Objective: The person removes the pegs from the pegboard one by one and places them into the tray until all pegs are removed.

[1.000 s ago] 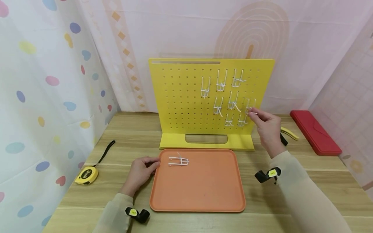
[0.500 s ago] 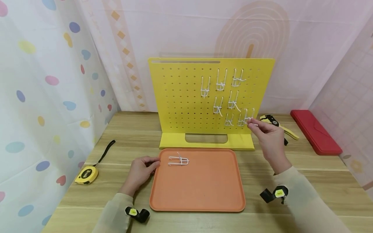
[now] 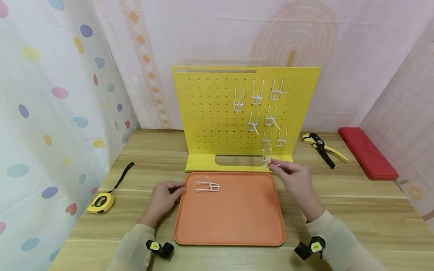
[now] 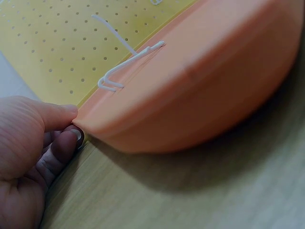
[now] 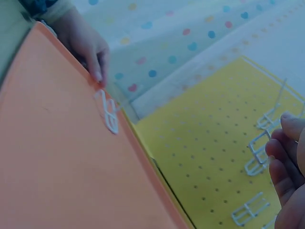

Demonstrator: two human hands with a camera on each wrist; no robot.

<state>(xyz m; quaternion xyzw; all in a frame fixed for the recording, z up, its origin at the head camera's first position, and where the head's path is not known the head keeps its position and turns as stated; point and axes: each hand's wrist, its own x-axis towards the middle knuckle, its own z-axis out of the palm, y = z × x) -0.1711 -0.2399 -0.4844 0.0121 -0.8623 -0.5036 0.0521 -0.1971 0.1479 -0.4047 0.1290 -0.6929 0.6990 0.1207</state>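
My right hand (image 3: 295, 182) pinches a white wire pegboard hook (image 3: 266, 161) between thumb and fingers, in front of the board's lower right base. Its two prongs point up, away from the hand. With thumb and finger, my left hand (image 3: 162, 199) grips the left rim of the orange tray (image 3: 234, 222) near its back corner; the left wrist view shows this pinch closely. Another white wire hook (image 3: 213, 187) lies in the tray at the back left. Behind the tray stands the yellow pegboard (image 3: 210, 113), with several white hooks hung on its right half.
A yellow tape measure (image 3: 101, 202) with a black strap lies at the left. Yellow-and-black pliers (image 3: 320, 145) and a red case (image 3: 367, 154) lie right of the board. Curtains hang behind and at the sides.
My right hand has brought the hook from the board's right edge down and left toward the tray's back right corner, uncovering the pliers. My left hand has stayed on the tray rim.
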